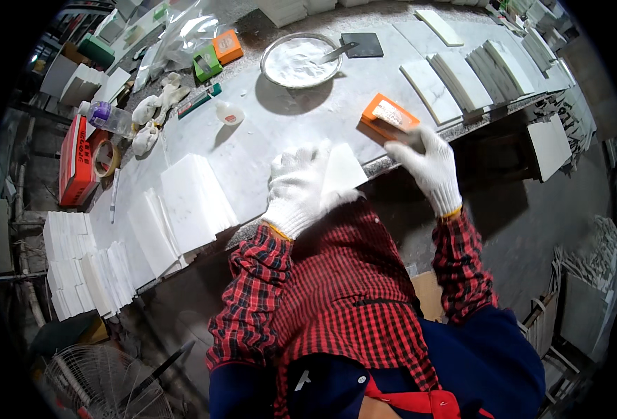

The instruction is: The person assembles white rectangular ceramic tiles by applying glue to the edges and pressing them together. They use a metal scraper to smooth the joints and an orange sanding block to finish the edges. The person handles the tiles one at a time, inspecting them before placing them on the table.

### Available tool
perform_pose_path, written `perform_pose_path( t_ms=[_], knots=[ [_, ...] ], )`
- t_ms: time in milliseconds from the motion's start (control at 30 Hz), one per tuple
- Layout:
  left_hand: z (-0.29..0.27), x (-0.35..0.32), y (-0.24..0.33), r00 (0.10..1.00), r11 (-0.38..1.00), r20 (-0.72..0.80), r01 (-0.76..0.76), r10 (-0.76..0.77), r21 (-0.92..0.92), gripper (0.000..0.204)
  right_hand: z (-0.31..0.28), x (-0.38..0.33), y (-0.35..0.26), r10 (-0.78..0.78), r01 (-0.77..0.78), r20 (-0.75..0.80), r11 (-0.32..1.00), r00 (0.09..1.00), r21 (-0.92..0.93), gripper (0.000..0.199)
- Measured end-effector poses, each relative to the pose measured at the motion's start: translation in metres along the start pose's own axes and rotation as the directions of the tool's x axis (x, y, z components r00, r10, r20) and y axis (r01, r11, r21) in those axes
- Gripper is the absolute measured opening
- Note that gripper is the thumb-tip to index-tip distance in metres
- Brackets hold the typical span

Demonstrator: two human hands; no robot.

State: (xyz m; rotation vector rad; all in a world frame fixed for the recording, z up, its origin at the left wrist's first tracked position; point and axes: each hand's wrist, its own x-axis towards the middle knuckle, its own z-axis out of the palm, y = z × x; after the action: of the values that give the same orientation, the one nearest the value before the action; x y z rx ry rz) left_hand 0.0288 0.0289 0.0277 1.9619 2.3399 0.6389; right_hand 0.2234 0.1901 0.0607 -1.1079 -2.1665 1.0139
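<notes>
My left hand (298,187), in a white knitted glove, grips a white stone tile (344,169) at the table's near edge. Its thumb lies along the tile's near side, and the other fingers cover its left part. My right hand (430,167), gloved alike, is raised to the right of the tile, thumb and fingers curled around a thin, dark, motion-blurred thing (400,133). That thing reaches over an orange box (380,110) with whitish paste on its top. Farther back stands a metal bowl (264,68) of white paste or powder, a spatula (340,52) resting in it.
White tiles (195,199) stand stacked at left; marbled strips (430,91) lie at right. A small squeeze bottle (229,114), a dark square plate (362,45), a plastic bottle (113,119) and a tape roll (106,158) are on the table. A wire-caged fan (106,384) stands below left.
</notes>
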Motion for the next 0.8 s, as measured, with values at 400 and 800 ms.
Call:
perform_pose_path(
  t_ms=[400,800],
  knots=[
    [0.007,-0.013,0.009,1.000,0.999,0.018,-0.009,0.008,0.045,0.092,0.065,0.145,-0.044,-0.632,0.568,0.217,0.426,0.744,-0.704,0.023],
    [0.028,0.028,0.021,0.922,0.923,0.076,-0.370,0.379,-0.108,0.088,0.000,0.028,0.035,-0.351,0.320,-0.007,0.859,0.936,-0.399,0.056]
  ],
)
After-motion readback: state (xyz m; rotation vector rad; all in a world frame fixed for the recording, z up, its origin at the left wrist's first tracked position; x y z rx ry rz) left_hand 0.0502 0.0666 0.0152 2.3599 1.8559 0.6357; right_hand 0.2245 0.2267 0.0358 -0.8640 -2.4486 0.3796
